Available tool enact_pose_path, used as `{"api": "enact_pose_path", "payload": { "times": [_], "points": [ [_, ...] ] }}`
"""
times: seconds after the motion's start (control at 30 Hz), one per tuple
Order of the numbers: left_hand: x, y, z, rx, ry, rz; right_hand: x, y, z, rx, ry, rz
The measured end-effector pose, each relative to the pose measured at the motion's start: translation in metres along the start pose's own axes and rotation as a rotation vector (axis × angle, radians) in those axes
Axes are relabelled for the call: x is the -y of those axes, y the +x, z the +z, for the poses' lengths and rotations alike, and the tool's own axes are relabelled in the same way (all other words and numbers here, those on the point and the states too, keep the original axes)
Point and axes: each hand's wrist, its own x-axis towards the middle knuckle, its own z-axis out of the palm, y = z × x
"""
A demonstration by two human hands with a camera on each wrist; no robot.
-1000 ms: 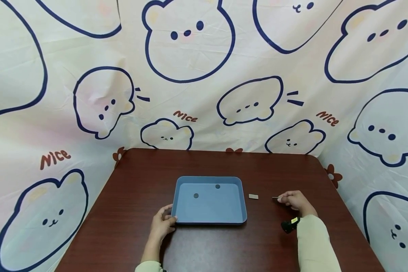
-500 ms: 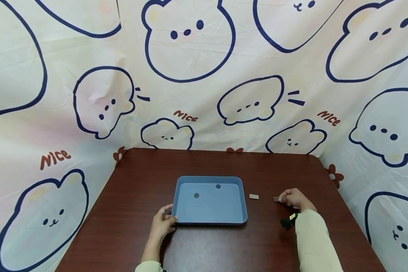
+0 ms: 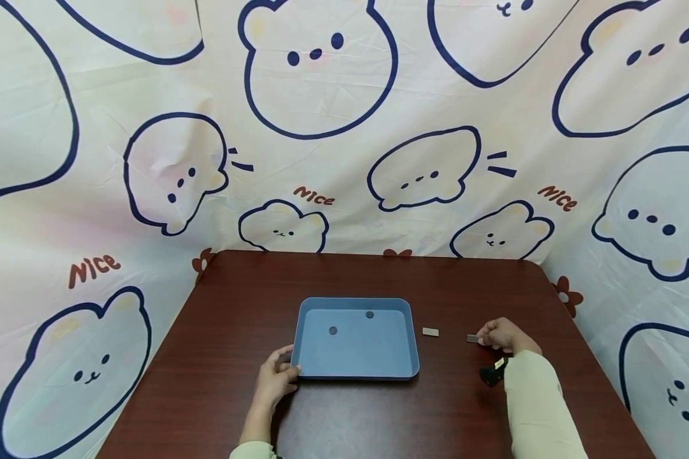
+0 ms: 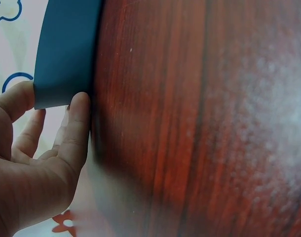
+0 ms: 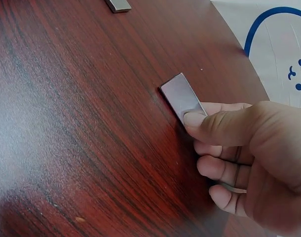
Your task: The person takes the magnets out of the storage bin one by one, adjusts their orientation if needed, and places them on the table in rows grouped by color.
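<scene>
In the head view, my left hand point(image 3: 275, 376) holds a shallow blue tray point(image 3: 356, 371) at its near left corner. The left wrist view has my fingers point(image 4: 79, 111) against the tray wall point(image 4: 66, 59). Right of the tray, my right hand point(image 3: 505, 335) pinches a small flat rectangular metal piece point(image 3: 472, 338) by one end. Up close in the right wrist view, this shiny grey piece point(image 5: 179, 93) lies under my thumb, low over the table or touching it; I cannot tell which. Its gripped end is partly hidden. Two dark round discs point(image 3: 333, 330) lie in the tray.
A second small rectangular piece point(image 3: 430, 332) lies on the brown wooden table point(image 3: 367, 414) between the tray and my right hand. Behind the table and along its sides hangs a patterned cloth point(image 3: 344, 159) with cartoon bears.
The metal piece in my right hand has turned from edge-on to showing its flat face, and the hand has shifted slightly right. My left hand stays at the tray.
</scene>
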Motion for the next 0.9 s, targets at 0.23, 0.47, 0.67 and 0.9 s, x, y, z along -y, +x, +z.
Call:
{"api": "enact_pose_path", "payload": {
  "times": [0.23,0.47,0.67,0.9],
  "points": [
    [0.000,0.000,0.001,0.002,0.001,-0.001,-0.007,0.002,0.004,-0.073,0.047,0.032],
    [0.001,0.001,0.001,-0.006,-0.003,0.004,-0.014,0.005,0.000,-0.076,0.046,0.032],
    [0.000,0.001,0.001,-0.007,-0.009,-0.005,-0.012,0.003,-0.004,-0.079,-0.052,-0.019],
    [-0.001,0.001,0.000,-0.011,-0.010,-0.013,-0.010,0.003,-0.001,-0.167,-0.121,-0.092]
  ]
}}
